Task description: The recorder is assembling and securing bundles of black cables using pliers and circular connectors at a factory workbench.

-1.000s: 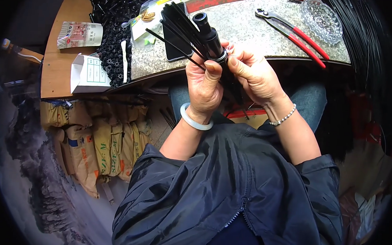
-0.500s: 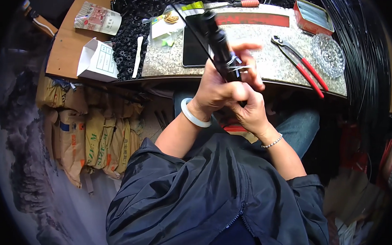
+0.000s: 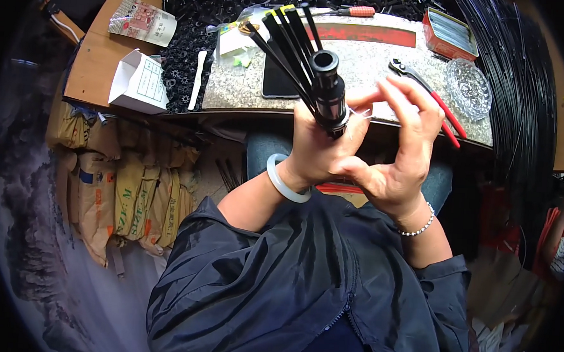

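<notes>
My left hand (image 3: 319, 143) is wrapped round a black tubular piece that looks like an umbrella frame (image 3: 330, 92), its hollow end tilted up and away from me. Several flat black ribs fan out from it toward the far left. Thin pale wire ends (image 3: 360, 114) stick out at its right side, just above my left hand. My right hand (image 3: 405, 141) is beside it, fingers apart and curved, thumb close to the left hand. Its fingertips come near the wire; whether they touch it I cannot tell. The frame's lower part is hidden by my left hand.
On the stone slab (image 3: 235, 97) lie red-handled pliers (image 3: 436, 98), a dark tablet-like panel (image 3: 281, 77) and a glass dish (image 3: 468, 89). A red tin (image 3: 452, 35) stands behind. Small black parts (image 3: 175, 75) and a white box (image 3: 140, 82) lie left; black rods (image 3: 523, 80) hang right.
The frame has turned so its hollow end faces up, and its ribs have spread into a fan. My right hand has come off it to the right and opened its fingers.
</notes>
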{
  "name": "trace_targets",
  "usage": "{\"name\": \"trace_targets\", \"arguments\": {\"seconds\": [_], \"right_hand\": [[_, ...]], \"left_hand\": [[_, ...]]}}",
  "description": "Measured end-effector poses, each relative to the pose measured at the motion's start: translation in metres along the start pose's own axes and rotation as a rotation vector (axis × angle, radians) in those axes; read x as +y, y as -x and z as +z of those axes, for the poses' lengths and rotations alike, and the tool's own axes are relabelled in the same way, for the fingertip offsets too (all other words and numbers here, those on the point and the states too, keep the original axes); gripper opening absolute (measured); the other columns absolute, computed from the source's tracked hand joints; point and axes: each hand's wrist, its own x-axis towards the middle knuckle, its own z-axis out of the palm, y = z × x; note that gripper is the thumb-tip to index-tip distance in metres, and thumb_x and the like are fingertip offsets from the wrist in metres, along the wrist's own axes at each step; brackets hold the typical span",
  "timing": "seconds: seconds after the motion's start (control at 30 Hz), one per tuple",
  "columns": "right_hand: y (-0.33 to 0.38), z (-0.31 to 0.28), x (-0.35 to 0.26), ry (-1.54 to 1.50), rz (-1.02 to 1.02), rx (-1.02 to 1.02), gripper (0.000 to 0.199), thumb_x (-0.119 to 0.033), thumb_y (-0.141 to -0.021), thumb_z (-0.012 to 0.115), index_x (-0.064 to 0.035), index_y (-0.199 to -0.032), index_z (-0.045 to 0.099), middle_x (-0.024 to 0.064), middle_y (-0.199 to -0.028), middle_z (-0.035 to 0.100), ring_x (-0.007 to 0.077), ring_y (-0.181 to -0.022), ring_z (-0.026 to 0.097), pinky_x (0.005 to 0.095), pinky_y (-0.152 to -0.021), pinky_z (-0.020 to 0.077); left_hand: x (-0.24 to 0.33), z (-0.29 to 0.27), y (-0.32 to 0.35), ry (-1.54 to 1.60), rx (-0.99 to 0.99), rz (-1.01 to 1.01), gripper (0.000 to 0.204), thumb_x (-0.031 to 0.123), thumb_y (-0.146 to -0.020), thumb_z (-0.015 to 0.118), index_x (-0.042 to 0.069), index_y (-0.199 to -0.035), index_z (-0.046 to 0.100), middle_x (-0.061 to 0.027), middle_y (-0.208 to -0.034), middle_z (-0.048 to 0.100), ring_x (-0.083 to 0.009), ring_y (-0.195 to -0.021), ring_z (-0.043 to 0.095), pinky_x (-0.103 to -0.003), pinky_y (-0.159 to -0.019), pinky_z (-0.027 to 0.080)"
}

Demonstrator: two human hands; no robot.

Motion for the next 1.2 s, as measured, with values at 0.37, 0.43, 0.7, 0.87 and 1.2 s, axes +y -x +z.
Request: {"name": "trace_targets", "arguments": {"seconds": [0.37,0.43,0.7,0.87,1.2], "right_hand": [[-0.001,0.007,-0.018,-0.078,-0.010,0.031,0.015,0.001,-0.071,0.070,-0.0029,-0.081,0.060,0.0078,-0.070,0.053,0.0205,-0.065,0.050,0.0293,-0.058,0.0399],[0.000,0.008,-0.015,-0.124,-0.090,0.087,0.017,0.003,-0.069,0.071,-0.0027,-0.079,0.059,0.0064,-0.063,0.052,0.0186,-0.055,0.048,0.0274,-0.050,0.0373],[-0.007,-0.015,-0.003,-1.224,0.955,-0.327,0.012,-0.010,-0.087,0.058,-0.0032,-0.077,0.055,0.0004,-0.066,0.053,0.0046,-0.049,0.044,0.0190,-0.041,0.0332],[0.024,-0.013,0.035,-0.550,0.751,-0.228,0.015,-0.016,-0.084,0.063,-0.0023,-0.082,0.056,0.0015,-0.068,0.054,0.0076,-0.053,0.049,0.0213,-0.046,0.0386],[0.040,-0.046,0.123,0.836,0.137,-0.396,0.018,-0.023,-0.082,0.061,-0.0058,-0.084,0.057,0.0079,-0.091,0.055,0.0253,-0.087,0.052,0.0344,-0.074,0.0414]], "left_hand": [[0.009,0.006,-0.003,0.056,0.119,-0.094,0.022,-0.002,-0.086,0.053,-0.003,-0.106,0.062,0.0063,-0.068,0.051,0.0015,-0.055,0.038,-0.017,-0.046,0.026],[0.006,0.005,-0.002,0.010,0.128,-0.066,0.023,-0.005,-0.085,0.052,-0.003,-0.105,0.063,0.0071,-0.066,0.049,0.0015,-0.053,0.036,-0.018,-0.045,0.025],[0.004,0.001,-0.004,-0.066,-0.043,0.096,0.028,0.004,-0.084,0.051,-0.006,-0.110,0.058,0.0022,-0.069,0.053,-0.0008,-0.054,0.042,-0.017,-0.048,0.033],[0.010,-0.016,0.004,-0.015,-0.009,-0.082,0.026,0.001,-0.088,0.049,-0.007,-0.113,0.054,0.0034,-0.053,0.044,-0.0021,-0.037,0.032,-0.018,-0.035,0.026],[0.009,-0.018,-0.005,0.000,0.012,-0.114,0.029,0.000,-0.087,0.053,-0.007,-0.115,0.053,0.0049,-0.052,0.043,-0.0015,-0.037,0.034,-0.017,-0.036,0.027]]}}
